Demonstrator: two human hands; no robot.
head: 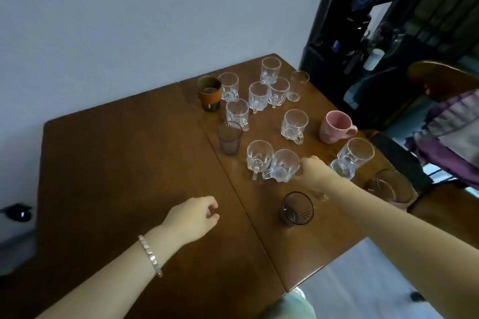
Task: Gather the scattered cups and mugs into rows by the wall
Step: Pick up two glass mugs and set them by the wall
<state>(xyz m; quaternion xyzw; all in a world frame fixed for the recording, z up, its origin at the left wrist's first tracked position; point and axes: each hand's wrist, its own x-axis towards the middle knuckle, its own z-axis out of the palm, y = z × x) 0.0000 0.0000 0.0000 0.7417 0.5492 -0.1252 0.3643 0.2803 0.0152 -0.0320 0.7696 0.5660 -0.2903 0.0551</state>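
Several clear glass mugs stand scattered over the right half of the brown wooden table [129,163]. My right hand [315,172] grips the side of one clear mug [283,166], which stands beside another clear mug [259,156]. My left hand [193,217] hovers over bare table, fingers loosely curled, holding nothing. A pink mug [334,127] stands near the right edge. A dark tinted glass [296,208] stands near my right forearm, a second tinted glass [229,137] farther back. A brown-sleeved cup [209,93] stands close to the wall.
The pale wall [129,21] runs along the table's far edge. A clear mug [356,154] and a glass jug [392,186] stand at the right edge. A black water dispenser [347,33] and a chair with purple cloth [448,137] stand to the right.
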